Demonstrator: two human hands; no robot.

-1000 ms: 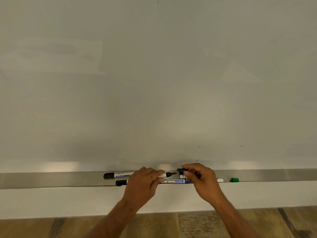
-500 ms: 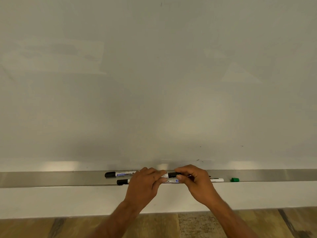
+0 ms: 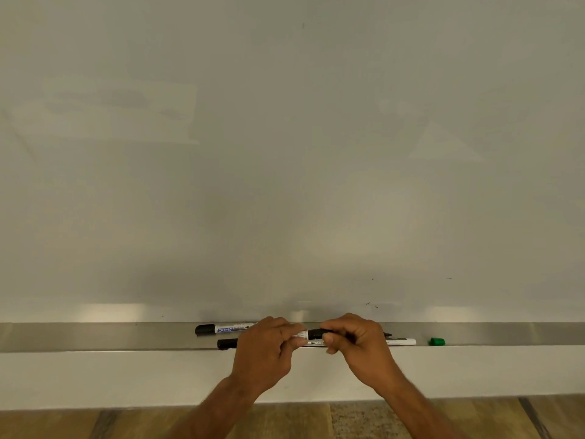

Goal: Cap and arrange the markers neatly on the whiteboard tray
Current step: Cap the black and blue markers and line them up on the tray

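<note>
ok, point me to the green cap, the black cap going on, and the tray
green cap (image 3: 437, 341), head view, middle of its side.
black cap (image 3: 315, 333), head view, the stretch showing between both hands.
tray (image 3: 95, 337), head view, bare metal left of the markers.

Head view — forward-down, near whiteboard (image 3: 285, 153)

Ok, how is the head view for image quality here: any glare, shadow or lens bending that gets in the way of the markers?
Head view: soft glare patches sit along the whiteboard bottom edge and on the metal tray; a dim shadow hangs above both hands; wide-angle bending is not obvious along the tray. The marker label reads sharp, the green cap clear. The left hand and right hand hide the marker between them.
</note>
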